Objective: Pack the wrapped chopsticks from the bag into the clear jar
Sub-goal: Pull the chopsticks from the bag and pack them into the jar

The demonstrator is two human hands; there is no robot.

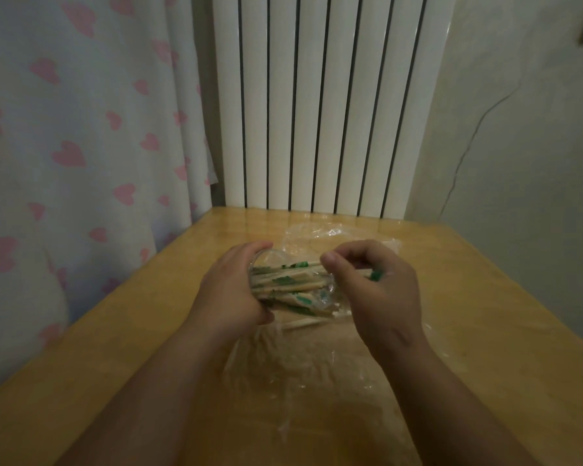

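Loading: wrapped chopsticks (290, 287) mostly inside clear jar (266, 258), tipped sideways.
Grip: left hand (229, 290) curls round jar, mouth facing right hand (374, 290), which pinches one chopstick (presumably to slide it in lengthwise); bag (317, 358) flattened on table (485, 297).

The table (468, 297), across the lower frame, is yellowish wood with a smooth, glossy varnish. At lower centre the bag (317, 364) is thin clear plastic film, creased and shiny. At centre, the jar (266, 260) is clear and glossy. The chopsticks (290, 284) are pale matt wood in thin green-printed wrappers. The curtain (81, 129), upper left, is soft matt cloth. The radiator (317, 95), top centre, looks smooth and white-painted. The wall (519, 129), at right, is matt and cracked.
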